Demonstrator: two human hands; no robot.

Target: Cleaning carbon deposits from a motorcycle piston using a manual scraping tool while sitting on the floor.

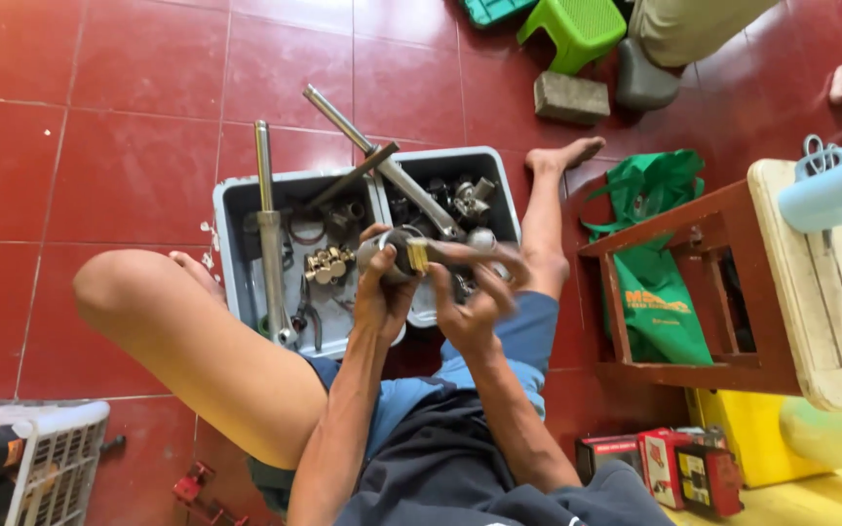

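Observation:
My left hand (382,292) grips a dark round metal part (400,255) with a silvery end, held above my lap. My right hand (475,297) is blurred beside it and holds a small brush with yellowish bristles (419,256) against that part. Both hands hover over the near edge of two grey plastic bins (231,209) that lie on the red tiled floor. The bins hold metal tubes (270,244), a long rod (372,156) and several small metal pieces. My bare knees spread to either side of the bins.
A wooden stand (694,282) with a green bag (660,253) stands at the right, a pale blue mug (835,195) on its light top. A green stool (577,29), a brick (572,97) and another person's leg lie beyond. A white crate (51,458) sits lower left; small boxes (665,472) lower right.

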